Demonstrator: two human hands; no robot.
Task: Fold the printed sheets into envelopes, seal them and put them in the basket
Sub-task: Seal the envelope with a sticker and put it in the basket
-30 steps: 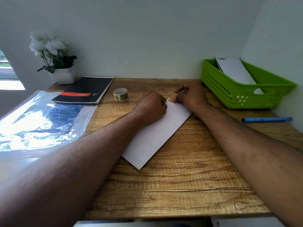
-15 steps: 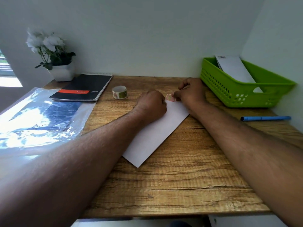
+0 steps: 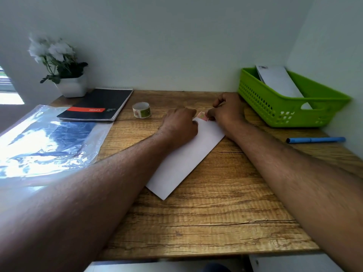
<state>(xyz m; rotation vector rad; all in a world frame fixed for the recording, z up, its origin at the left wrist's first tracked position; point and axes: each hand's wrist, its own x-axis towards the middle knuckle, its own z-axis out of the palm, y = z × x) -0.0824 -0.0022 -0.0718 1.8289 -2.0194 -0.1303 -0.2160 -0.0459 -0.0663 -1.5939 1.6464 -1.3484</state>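
A wood-grain desk [image 3: 216,213] sits in a pale-walled corner. On it, a white paper envelope [image 3: 188,154] lies at a slant between both forearms. A second ago the right hand [image 3: 227,108] held a thin strip clear of the envelope's far corner; now a small pink sticker [image 3: 202,116] lies flat on that corner and the right fingers are curled tight at its edge, seemingly pressing it down. The left hand [image 3: 180,124] remains clenched, knuckles pinning the envelope. The seal looks nearly done, leaving the drop into the green plastic basket [image 3: 275,114], near to the right, which holds another white envelope [image 3: 279,79]. Around: a sticker roll [image 3: 141,109], black notebook [image 3: 98,105], clear plastic sleeve [image 3: 45,146], blue pen [image 3: 314,139] and potted white flowers [image 3: 59,63].
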